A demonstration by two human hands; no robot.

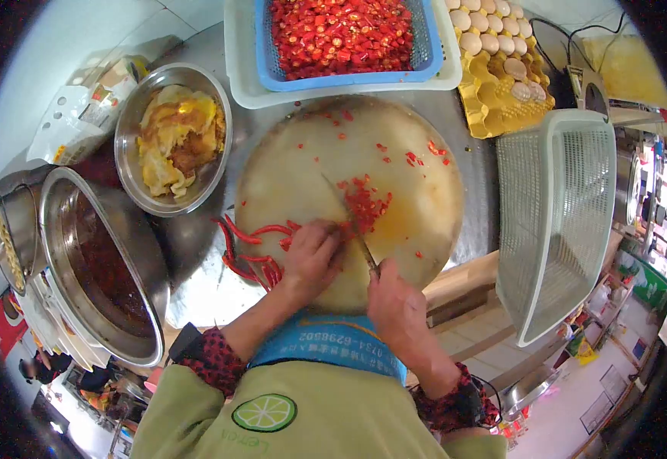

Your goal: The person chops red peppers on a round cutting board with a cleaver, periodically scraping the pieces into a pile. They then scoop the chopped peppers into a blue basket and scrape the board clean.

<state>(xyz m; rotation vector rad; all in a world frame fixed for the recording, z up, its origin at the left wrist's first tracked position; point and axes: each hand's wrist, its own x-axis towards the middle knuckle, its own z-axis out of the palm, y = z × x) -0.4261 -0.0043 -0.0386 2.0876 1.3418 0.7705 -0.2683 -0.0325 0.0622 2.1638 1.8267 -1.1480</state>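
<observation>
On a round cutting board [272,168], my left hand [314,256] is closed over a bunch of long red chili peppers [261,229]. Their tails stick out to the left, some past the board's edge. My right hand [398,302] grips the handle of a knife [355,222], its blade pointing away from me right beside my left fingertips. Chopped chili [368,200] lies in a small heap against the blade's right side. A few loose red bits are scattered over the far part of the board. My left fingers partly hide the ends of the peppers.
Beyond the board, a blue basket [264,65] of chopped chili sits in a white tray [238,76]. Egg cartons [494,99] stand at the back right, above a pale plastic basket [566,229]. Leftward are a steel bowl [124,149] of yellowish food and a large basin [157,306] of dark red contents.
</observation>
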